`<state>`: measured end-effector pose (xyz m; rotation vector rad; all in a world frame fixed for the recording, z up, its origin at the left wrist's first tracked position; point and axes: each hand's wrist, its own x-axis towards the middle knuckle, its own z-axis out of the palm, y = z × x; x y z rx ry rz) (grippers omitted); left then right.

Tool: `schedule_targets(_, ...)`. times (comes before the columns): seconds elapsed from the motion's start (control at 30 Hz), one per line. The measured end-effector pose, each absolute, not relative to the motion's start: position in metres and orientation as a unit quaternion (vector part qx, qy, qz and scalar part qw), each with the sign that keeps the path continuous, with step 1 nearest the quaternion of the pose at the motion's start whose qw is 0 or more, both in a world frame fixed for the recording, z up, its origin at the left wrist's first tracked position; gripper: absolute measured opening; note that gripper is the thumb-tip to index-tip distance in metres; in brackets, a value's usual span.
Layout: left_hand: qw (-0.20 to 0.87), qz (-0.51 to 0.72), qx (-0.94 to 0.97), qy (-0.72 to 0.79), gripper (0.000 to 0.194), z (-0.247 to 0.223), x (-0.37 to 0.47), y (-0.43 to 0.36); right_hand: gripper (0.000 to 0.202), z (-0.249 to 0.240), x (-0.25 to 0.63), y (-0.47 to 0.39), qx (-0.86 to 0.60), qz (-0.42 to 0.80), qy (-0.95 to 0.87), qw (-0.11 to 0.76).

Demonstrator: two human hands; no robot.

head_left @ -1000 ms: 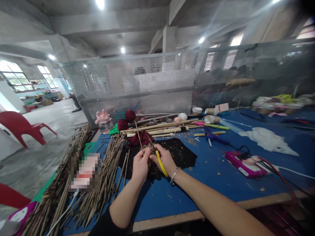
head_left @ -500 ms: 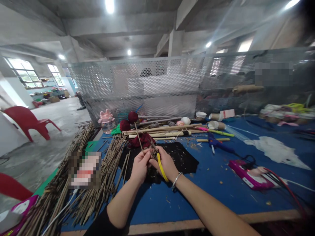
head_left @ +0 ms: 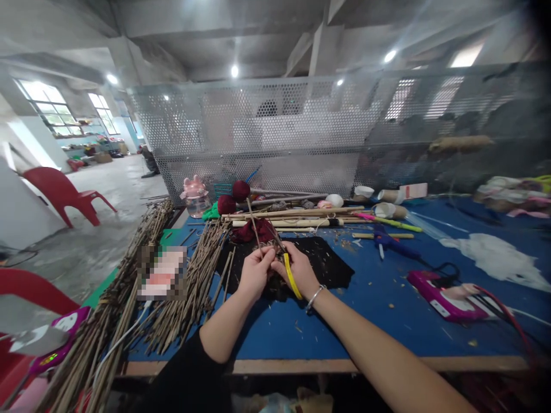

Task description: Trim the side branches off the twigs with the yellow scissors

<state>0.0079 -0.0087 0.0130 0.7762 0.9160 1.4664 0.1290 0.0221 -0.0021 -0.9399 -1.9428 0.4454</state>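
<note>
My left hand [head_left: 253, 275] is closed around a thin brown stick [head_left: 253, 221], which points up and slightly left from the fingers. Beside it, my right hand [head_left: 302, 274] grips yellow-handled scissors [head_left: 293, 278]; their dark blades point up and left past the fingers. Both hands meet over a black cloth [head_left: 333, 264] strewn with bark shavings. Fingers hide the spot where blades and stick come close, so I cannot tell whether they touch. Just behind the hands lies a dark red bundle of fabric [head_left: 253, 230].
Many cut sticks [head_left: 189, 292] lie left, with a blurred-out phone-like object [head_left: 166, 272] on them. Dark red balls [head_left: 226, 204] and rods line the back, before a perforated metal screen [head_left: 241, 132]. Right are a blue glue gun [head_left: 394, 244], magenta power strip [head_left: 447, 298] and white plastic [head_left: 495, 258].
The view has shifted, so the table appears slightly higher and farther right. Both hands keep their grips on the stick and scissors, close together over the black cloth.
</note>
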Motion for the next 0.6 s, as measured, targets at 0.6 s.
schedule_targets(0.6,0.563,0.624,0.334,0.426,0.043,0.0100,0.0053,-0.0062,0.030,-0.0013,0.1236,0.0170,-0.393,0.234,-0.756,0.469)
